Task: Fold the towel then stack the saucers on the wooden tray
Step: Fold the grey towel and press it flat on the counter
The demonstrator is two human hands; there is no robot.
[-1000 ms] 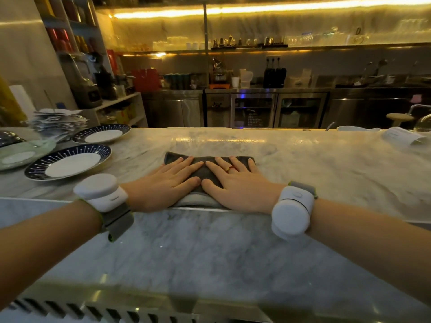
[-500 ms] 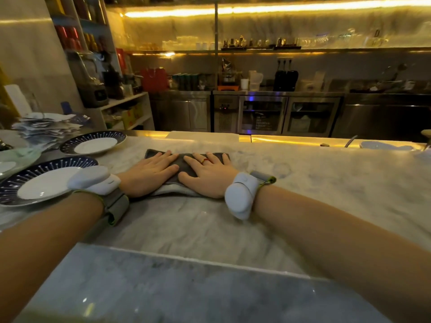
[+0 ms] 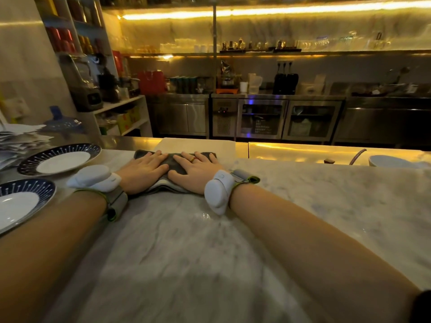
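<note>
A folded dark grey towel (image 3: 171, 159) with a pale underside lies on the marble counter (image 3: 303, 206) near its far edge. My left hand (image 3: 144, 171) and my right hand (image 3: 196, 171) rest flat on it side by side, fingers spread, palms pressing down. Two saucers with white centres and dark blue patterned rims sit to the left: one (image 3: 60, 158) beside the towel, one (image 3: 21, 203) nearer me, cut off by the frame edge. No wooden tray is in view.
A stack of papers (image 3: 21, 141) lies at the far left behind the saucers. A white bowl (image 3: 391, 160) and a thin handle (image 3: 358, 156) sit at the far right of the counter. Behind the counter are steel cabinets and shelves.
Both hands stay flat on the towel. The view has tilted up and drawn back, so the towel and hands appear farther away and the left saucers sit closer to the frame edge.
</note>
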